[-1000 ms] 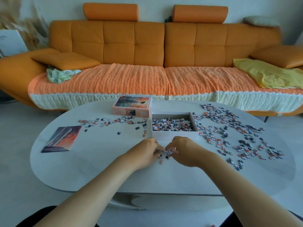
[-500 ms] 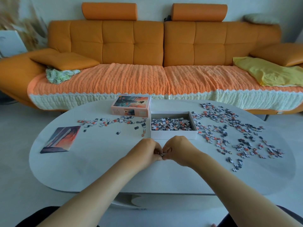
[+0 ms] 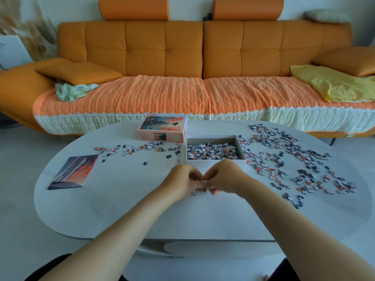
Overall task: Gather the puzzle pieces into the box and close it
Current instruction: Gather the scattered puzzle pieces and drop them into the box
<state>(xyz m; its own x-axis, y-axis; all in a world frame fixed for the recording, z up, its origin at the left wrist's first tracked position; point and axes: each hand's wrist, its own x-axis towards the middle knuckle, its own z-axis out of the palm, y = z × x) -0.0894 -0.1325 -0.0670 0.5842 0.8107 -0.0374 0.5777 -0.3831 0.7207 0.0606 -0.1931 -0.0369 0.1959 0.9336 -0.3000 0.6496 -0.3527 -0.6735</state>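
Note:
An open white box [image 3: 241, 146] partly filled with puzzle pieces stands at the table's middle. Its pink lid [image 3: 162, 128] lies just behind it to the left. Loose puzzle pieces [image 3: 288, 161] cover the table to the right of the box, and a thinner line of pieces [image 3: 138, 149] lies to its left. My left hand [image 3: 182, 182] and my right hand [image 3: 223, 178] meet just in front of the box, cupped together around a small clump of pieces [image 3: 203, 184]. A few pieces [image 3: 195, 193] peek out beneath my fingers on the tabletop.
The oval white table [image 3: 121, 199] carries a picture card [image 3: 74, 169] at its left end. Behind the table runs an orange sofa [image 3: 182, 57] with a knitted cover, cushions and a yellow cloth [image 3: 332, 86].
My hands have closed together around the small clump of pieces and lifted slightly toward the box; the clump that lay spread between them is now mostly hidden inside my fingers.

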